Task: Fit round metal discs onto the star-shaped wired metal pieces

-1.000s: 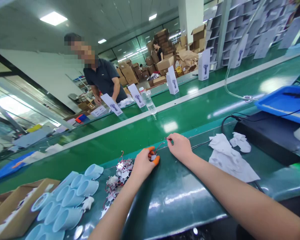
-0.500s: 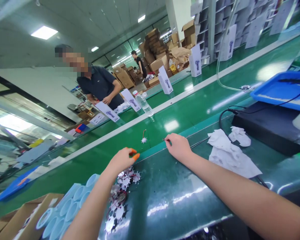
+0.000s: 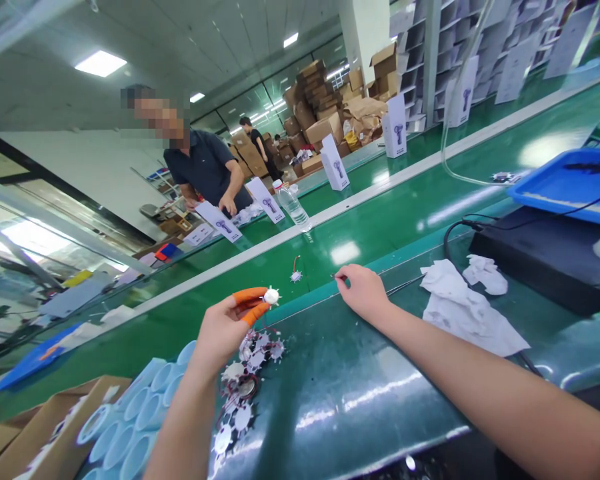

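Left hand (image 3: 225,333) pinches spiked white disc (image 3: 271,296) above heap (image 3: 245,387)

Disc held tight between orange finger cots (image 3: 247,297), left wrist raised, hand just over the worktop (image 3: 340,400) edge. Right hand (image 3: 363,291) closed in a fingertip pinch on a thin wire end (image 3: 338,275), arm stretched in low from the right. Most discs, trailing red wires, sit in the heap below the left hand; only one other disc (image 3: 296,275) lies apart, on the green conveyor belt (image 3: 380,207). Pale blue cups (image 3: 135,407) sit in a cardboard box (image 3: 55,427) at left.

White disc (image 3: 271,295), probably matt plastic
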`<state>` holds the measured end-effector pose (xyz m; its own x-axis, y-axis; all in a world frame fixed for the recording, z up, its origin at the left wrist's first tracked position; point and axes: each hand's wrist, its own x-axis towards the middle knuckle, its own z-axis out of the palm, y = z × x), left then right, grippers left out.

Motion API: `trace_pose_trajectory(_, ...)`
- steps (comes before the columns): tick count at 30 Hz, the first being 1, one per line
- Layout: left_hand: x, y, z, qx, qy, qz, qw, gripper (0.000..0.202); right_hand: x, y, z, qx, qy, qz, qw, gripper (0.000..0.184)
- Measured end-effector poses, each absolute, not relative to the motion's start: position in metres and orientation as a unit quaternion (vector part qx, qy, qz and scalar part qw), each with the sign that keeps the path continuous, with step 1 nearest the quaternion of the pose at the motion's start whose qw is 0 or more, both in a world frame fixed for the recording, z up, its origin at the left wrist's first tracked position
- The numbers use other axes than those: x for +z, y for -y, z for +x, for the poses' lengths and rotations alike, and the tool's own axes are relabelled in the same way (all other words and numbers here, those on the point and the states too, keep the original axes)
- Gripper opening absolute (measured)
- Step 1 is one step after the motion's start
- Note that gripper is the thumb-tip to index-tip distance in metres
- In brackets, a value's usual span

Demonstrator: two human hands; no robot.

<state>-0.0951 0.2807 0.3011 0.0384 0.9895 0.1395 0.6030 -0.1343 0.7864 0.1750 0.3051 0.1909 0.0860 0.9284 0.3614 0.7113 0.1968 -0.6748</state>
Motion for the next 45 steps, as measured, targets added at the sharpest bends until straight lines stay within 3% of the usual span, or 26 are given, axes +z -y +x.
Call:
trace_pose_trajectory(3, 0.279, -0.271, -0.076, 0.408, -0.555, 0.624, 0.369, 0.055, 0.19, -0.307, 0.176, 0.141, 0.657, -0.614, 0.414, 0.017)
trace_pose_trajectory(7, 0.236, -0.271, -0.061, 0.389, -0.545, 0.608, 0.426, 0.051, 0.188, -0.309, 0.178, 0.148, 0.658, -0.609, 0.417, 0.016)
trace_pose_trajectory(9, 0.221, -0.272, -0.06, 0.349, -0.553, 0.646, 0.394, 0.04, 0.187, -0.31, 0.179, 0.151, 0.659, -0.608, 0.416, 0.015)
trace_pose_trajectory(12, 0.214, -0.269, -0.063, 0.279, -0.544, 0.755, 0.236, 0.018, 0.185, -0.311, 0.179, 0.148, 0.662, -0.602, 0.421, 0.014)
trace_pose_trajectory(16, 0.218, -0.26, -0.066, 0.258, -0.499, 0.82, 0.109, 0.024, 0.187, -0.311, 0.177, 0.144, 0.667, -0.591, 0.43, 0.013)
trace_pose_trajectory(19, 0.213, -0.258, -0.064, 0.225, -0.462, 0.851, 0.108, 0.042, 0.193, -0.305, 0.174, 0.193, 0.663, -0.578, 0.436, 0.009)
trace_pose_trajectory(25, 0.202, -0.261, -0.057, 0.204, -0.466, 0.851, 0.128, 0.041, 0.206, -0.289, 0.163, 0.485, 0.575, -0.537, 0.382, 0.005)
trace_pose_trajectory(28, 0.207, -0.261, -0.056, 0.242, -0.508, 0.806, 0.181, 0.04, 0.208, -0.29, 0.162, 0.555, 0.523, -0.511, 0.397, 0.006)
trace_pose_trajectory(33, 0.215, -0.26, -0.059, 0.307, -0.548, 0.738, 0.245, 0.037, 0.213, -0.298, 0.17, 0.545, 0.445, -0.522, 0.482, 0.011)
trace_pose_trajectory(45, 0.197, -0.257, -0.041, 0.204, -0.531, 0.82, 0.055, 0.032, 0.203, -0.305, 0.172, 0.525, 0.44, -0.527, 0.502, 0.009)
